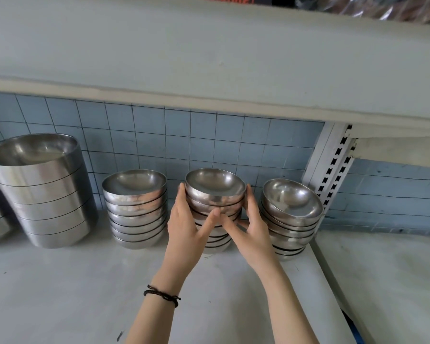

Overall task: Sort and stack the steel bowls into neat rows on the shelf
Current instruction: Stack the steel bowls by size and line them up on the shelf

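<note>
Three stacks of small steel bowls stand in a row at the back of the grey shelf (pixel 72 281). The middle stack (pixel 215 184) is clasped from both sides: my left hand (pixel 186 227) presses its left flank, my right hand (pixel 251 232) its right flank, thumbs meeting in front. The lower bowls of this stack are partly hidden behind my hands. The left stack (pixel 135 207) stands upright and even. The right stack (pixel 291 214) leans, its top bowl tilted toward me.
A tall stack of larger straight-walled steel bowls (pixel 42 192) stands at the far left, with another partly cut off beside it. A blue tiled wall (pixel 209 140) backs the shelf. A white slotted upright (pixel 333 165) bounds it on the right. An upper shelf board (pixel 209 58) hangs overhead.
</note>
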